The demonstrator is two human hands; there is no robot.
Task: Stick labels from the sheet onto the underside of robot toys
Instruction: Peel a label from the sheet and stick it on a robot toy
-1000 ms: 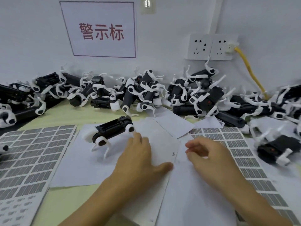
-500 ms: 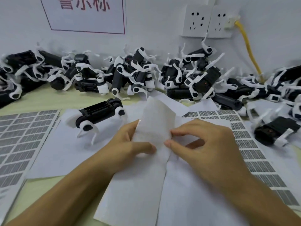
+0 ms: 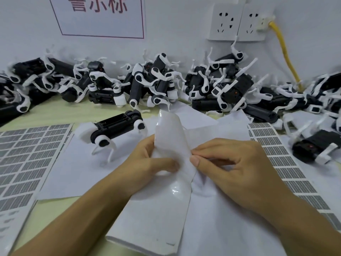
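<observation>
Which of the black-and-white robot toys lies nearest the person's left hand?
The lone black-and-white robot toy on the white paper, just beyond the left hand. It lies apart from the heaped toys along the wall.

body — two bare forearms, no sleeves in view; left hand (image 3: pixel 147 163) — bare, no glove or ring; right hand (image 3: pixel 238 169) — bare, short thumbnail

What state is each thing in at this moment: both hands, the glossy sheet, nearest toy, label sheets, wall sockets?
Left hand: pinching glossy sheet.
Right hand: pinching same sheet.
Glossy sheet: lifted, curled.
Nearest toy: lying underside up, untouched.
Left label sheet: flat.
Right label sheet: flat.
Right socket: yellow cable plugged in.
Left socket: empty.
</observation>
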